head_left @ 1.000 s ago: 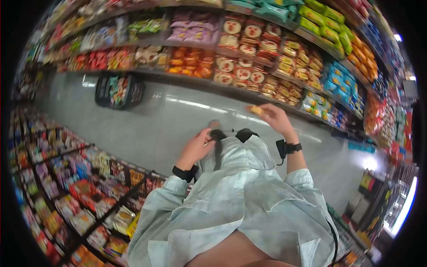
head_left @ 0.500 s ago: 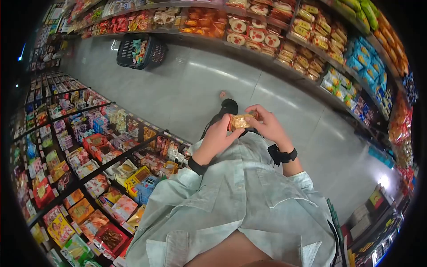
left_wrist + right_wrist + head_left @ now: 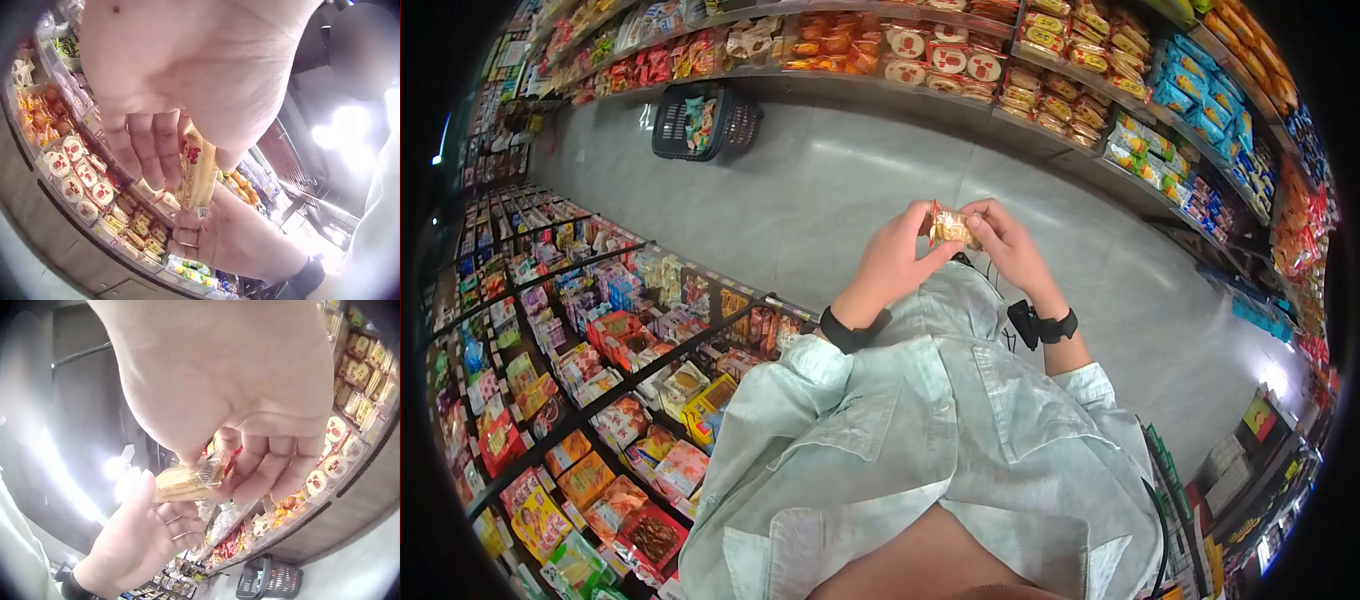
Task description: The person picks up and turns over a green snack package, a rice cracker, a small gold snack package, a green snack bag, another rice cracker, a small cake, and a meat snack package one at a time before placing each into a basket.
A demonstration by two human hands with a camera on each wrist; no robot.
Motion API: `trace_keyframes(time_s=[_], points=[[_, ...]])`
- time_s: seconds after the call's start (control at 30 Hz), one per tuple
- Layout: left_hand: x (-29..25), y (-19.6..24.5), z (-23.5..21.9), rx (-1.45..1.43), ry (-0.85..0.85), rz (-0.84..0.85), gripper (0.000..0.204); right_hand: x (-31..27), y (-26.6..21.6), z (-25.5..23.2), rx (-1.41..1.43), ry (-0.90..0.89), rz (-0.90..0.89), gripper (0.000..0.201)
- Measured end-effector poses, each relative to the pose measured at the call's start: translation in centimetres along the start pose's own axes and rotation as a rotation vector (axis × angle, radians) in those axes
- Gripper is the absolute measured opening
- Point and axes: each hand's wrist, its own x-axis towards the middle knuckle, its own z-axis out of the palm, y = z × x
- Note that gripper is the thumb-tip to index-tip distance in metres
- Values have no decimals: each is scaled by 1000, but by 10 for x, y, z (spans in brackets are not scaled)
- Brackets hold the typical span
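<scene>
Stocked shelves (image 3: 1050, 137) flank the left hand (image 3: 892, 264) and right hand (image 3: 1017, 260), pinching a wrapped snack (image 3: 949, 227) probably best held lightly.

We see a shiny grey floor (image 3: 840, 190) with a dark basket (image 3: 738, 126) standing on it, near the long shelf (image 3: 955, 101). On the shelf we have rows of wrapped snacks: orange packs (image 3: 832, 42), round white packs (image 3: 947, 58) with red prints, and blue packs (image 3: 1190, 82). To our left, a display rack (image 3: 622, 386) with black bars bears many-coloured packets, among them a yellow pack (image 3: 710, 400).
</scene>
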Motion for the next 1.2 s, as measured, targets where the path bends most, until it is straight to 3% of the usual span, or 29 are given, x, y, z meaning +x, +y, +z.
trace_keyframes(time_s=[0.13, 0.33, 0.47, 0.6, 0.8, 1.0, 1.1, 1.2], points=[[-15, -24, -14, -131, 118, -40, 51, 13, -21, 23, -101, -13, -14, 35], [-57, -50, -67, -182, 33, -185, 55, 33, -7, 68, -99, -143, 102, 44], [-77, -81, -103, -363, -11, -154, 61, 55, -2, 106, -83, -184, 156, 42], [-79, -121, -147, -200, 0, -42, 57, 85, -13, 145, -219, -240, 170, 35], [-75, -173, -256, -77, -16, 24, 58, 150, -46, 246, -319, -256, 151, 34], [-112, -217, -349, -103, 148, -25, 53, 223, -64, 352, -306, -454, 265, 32], [-135, -240, -362, -193, 344, 9, 58, 255, -62, 389, -321, -560, 296, 30], [-148, -257, -361, -458, 398, -188, 57, 290, -63, 431, -355, -692, 368, 28]])
